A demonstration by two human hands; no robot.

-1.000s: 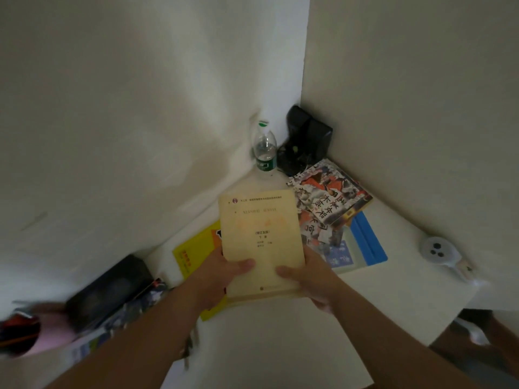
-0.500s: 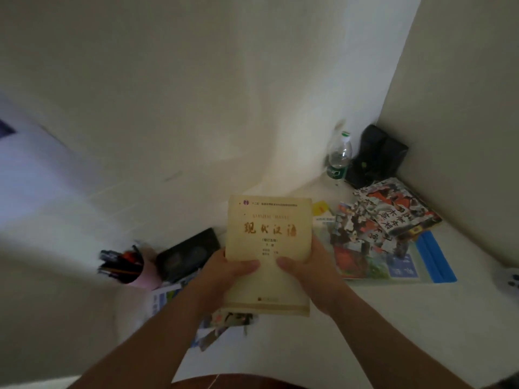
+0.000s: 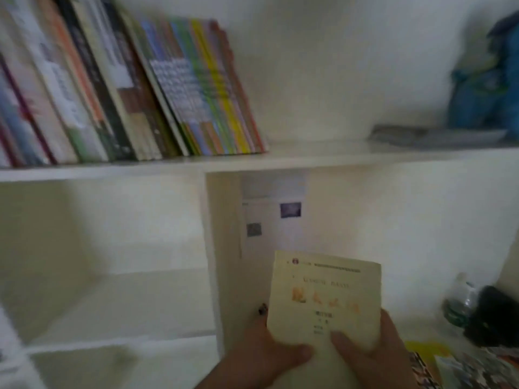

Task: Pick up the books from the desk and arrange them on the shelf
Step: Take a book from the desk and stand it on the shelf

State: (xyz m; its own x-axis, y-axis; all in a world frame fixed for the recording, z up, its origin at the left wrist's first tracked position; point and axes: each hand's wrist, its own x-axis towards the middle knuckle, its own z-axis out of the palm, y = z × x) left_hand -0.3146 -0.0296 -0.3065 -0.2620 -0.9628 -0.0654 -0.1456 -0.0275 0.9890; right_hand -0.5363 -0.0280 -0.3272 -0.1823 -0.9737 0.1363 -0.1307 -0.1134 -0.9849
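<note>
Pale-yellow book (image 3: 323,301) sits low centre-right in view, cover facing the camera, orange title characters on it (too blurred to read). Both hands have it by the near end. Left hand (image 3: 269,352): thumb curled over the cover's lower left, rest of the fingers hidden behind the book. Right hand (image 3: 370,352): thumb pressed on the cover lower centre, fingers wrapped round the right edge. Book is held up in the air, in front of a white upright panel (image 3: 222,248) that divides the lower part of the shelf unit, well below the top shelf board (image 3: 309,157).

On that board, far left, a row of books (image 3: 126,88) stands with spines out, all leaning to the left; rightmost ones have bright green, yellow & orange spines. Board to the right of the row is bare up to a flat grey thing (image 3: 432,134) lying far right w/ a blue bundle (image 3: 483,80) standing on or just behind it, can't tell which.

Left of the panel, lower white compartments (image 3: 112,290), blurred. Right of it, the back wall carries two small dark stickers (image 3: 290,209).

Far right, desk level: clear water bottle (image 3: 460,300) w/ green label, just beside a black object (image 3: 494,318). Nearer, at bottom right edge, more books (image 3: 460,366) lie flat, a yellow one and some w/ busy printed covers, overlapping.
</note>
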